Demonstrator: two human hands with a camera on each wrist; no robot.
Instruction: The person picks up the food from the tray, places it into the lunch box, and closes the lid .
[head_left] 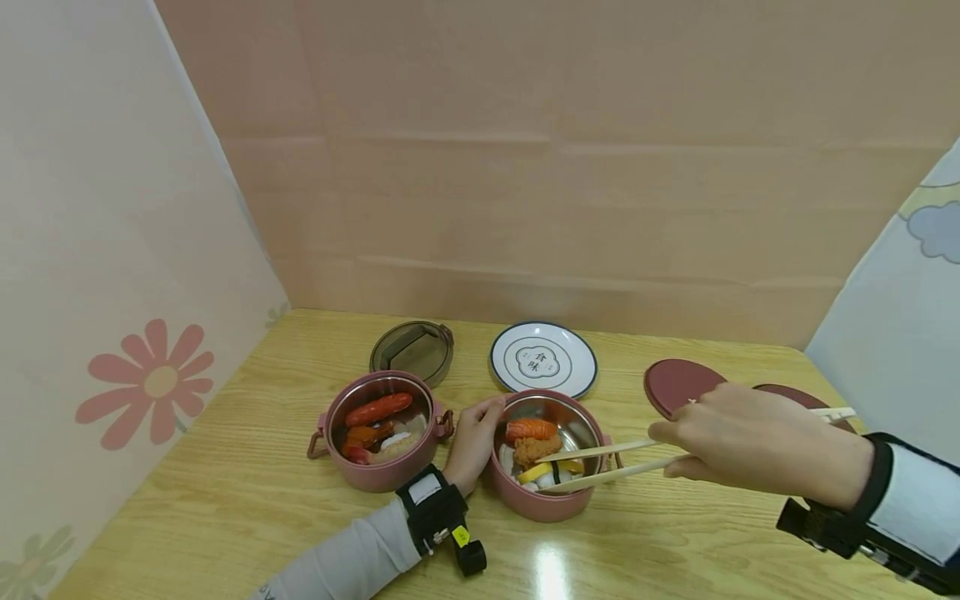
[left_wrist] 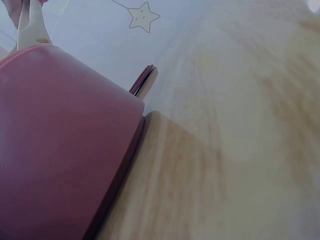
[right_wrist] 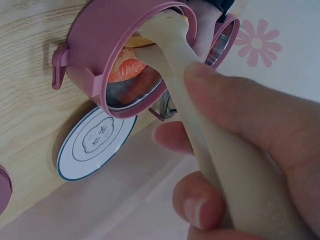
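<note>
My right hand [head_left: 765, 442] grips cream tongs [right_wrist: 200, 125], thumb on one arm and fingers curled round the other. Their two tips reach into the right pink lunch pot [head_left: 546, 507], spread on either side of an egg sushi [head_left: 536, 472] with a dark band. A piece of fried chicken [head_left: 534, 448] and an orange sushi [head_left: 531, 429] lie behind it in the same pot. At that pot's left side my left hand [head_left: 471, 442] rests along the wall, fingertips at the rim; its fingers are out of sight in the left wrist view, where the pot's pink wall [left_wrist: 65, 135] shows.
Left of my hand stands another pink pot [head_left: 382, 477] with a red sausage [head_left: 378, 409] and a shrimp [head_left: 367, 435]. Behind are a brownish lid [head_left: 431, 354] and a white plate [head_left: 573, 367] with a dark rim. A dark red disc [head_left: 678, 383] lies at the right.
</note>
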